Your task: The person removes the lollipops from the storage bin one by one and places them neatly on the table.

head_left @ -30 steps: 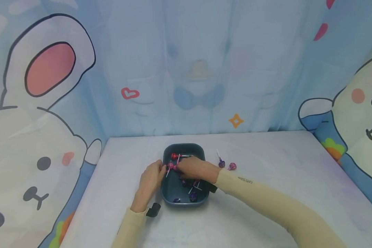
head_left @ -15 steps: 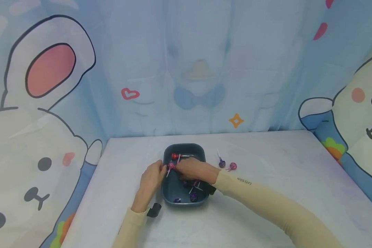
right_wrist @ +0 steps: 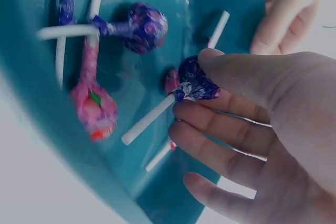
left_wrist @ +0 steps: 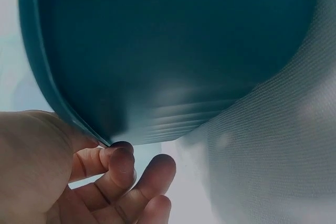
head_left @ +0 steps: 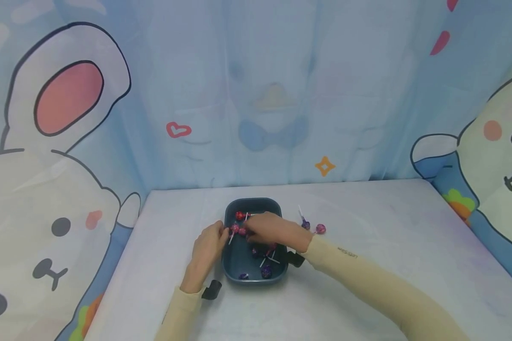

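Observation:
A dark teal plastic bin (head_left: 256, 282) stands on the table with several lollipops in it. At its left side my left hand (head_left: 209, 246) pinches the rim between thumb and index finger, as the left wrist view shows. Inside the bin, my right hand (right_wrist: 262, 114) pinches a purple-wrapped lollipop (right_wrist: 191, 77) by its head, its white stick pointing away from the palm. A red lollipop (head_left: 239, 215) and a pink lollipop (head_left: 235, 228) lie at the bin's far left. Near the front is a purple lollipop (head_left: 266, 271). The right wrist view shows another pink lollipop (right_wrist: 94, 108) close by.
On the table right of the bin lie a purple lollipop (head_left: 306, 224) and a pink lollipop (head_left: 321, 228), close together. A light cloth (head_left: 388, 265) covers the table. Behind it hangs a blue curtain (head_left: 277, 71) printed with cartoon animals.
My right hand has shifted slightly up and to the right over the bin, uncovering more of the pink lollipops. The left hand stays at the rim.

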Tool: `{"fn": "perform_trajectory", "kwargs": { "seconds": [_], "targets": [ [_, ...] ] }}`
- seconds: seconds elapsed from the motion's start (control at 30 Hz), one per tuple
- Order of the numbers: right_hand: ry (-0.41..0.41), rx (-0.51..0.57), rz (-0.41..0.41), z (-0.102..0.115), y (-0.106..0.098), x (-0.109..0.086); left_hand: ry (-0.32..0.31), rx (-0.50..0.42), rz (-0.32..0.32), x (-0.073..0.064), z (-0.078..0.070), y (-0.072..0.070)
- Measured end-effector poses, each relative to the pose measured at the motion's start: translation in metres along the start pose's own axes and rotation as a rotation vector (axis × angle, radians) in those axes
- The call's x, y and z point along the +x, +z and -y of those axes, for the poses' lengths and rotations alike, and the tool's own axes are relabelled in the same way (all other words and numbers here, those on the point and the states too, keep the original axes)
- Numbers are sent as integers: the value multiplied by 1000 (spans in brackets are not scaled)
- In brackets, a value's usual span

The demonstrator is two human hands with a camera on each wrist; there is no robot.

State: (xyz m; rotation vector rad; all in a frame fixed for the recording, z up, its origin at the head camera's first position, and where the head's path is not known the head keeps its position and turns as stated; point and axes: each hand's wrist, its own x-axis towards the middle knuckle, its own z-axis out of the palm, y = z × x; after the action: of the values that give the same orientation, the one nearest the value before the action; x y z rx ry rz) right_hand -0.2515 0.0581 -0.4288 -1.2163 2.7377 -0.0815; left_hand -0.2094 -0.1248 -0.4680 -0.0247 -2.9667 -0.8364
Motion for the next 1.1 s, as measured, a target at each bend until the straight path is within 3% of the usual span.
{"fn": "perform_trajectory", "kwargs": {
  "seconds": [0.23, 0.57, 0.93, 1.1],
  "targets": [
    [35, 45, -33, -8, -13, -12, -12, -12, 8, 0, 0, 0],
    [17, 100, -106, -21, -31, -35, -17, -14, -1, -2, -1, -1],
    [67, 140, -189, -40, -30, -60, -13, -12, 2, -3, -2, -3],
    [117, 170, -187, -50, -28, -70, -14, -11, 7, -2, -3, -3]
  ]
}}
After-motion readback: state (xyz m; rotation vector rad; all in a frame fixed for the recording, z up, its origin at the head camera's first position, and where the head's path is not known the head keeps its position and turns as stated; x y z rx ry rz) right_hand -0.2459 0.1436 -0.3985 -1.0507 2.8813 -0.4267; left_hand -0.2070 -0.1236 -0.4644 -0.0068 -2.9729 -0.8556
